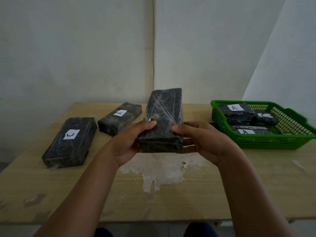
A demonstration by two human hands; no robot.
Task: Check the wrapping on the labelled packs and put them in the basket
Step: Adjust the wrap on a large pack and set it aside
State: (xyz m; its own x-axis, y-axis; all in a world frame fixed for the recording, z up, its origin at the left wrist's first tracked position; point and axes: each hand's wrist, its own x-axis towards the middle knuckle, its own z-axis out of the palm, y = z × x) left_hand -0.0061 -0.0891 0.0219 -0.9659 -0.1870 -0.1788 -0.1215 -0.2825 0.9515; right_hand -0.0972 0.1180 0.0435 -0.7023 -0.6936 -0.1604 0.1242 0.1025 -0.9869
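Note:
A black pack wrapped in clear film (162, 120) is held above the middle of the table, its far end tilted up, no label showing on the visible face. My left hand (127, 141) grips its near left side and my right hand (200, 139) grips its near right side, thumbs on top. A pack labelled C (70, 142) lies flat at the left. A pack labelled A (119, 118) lies behind it. The green basket (266, 142) at the right holds several black packs, two showing A labels.
The wooden table (171, 194) has a pale patch of peeled surface under my hands. A plain wall stands right behind the table. The basket sits near the table's right edge.

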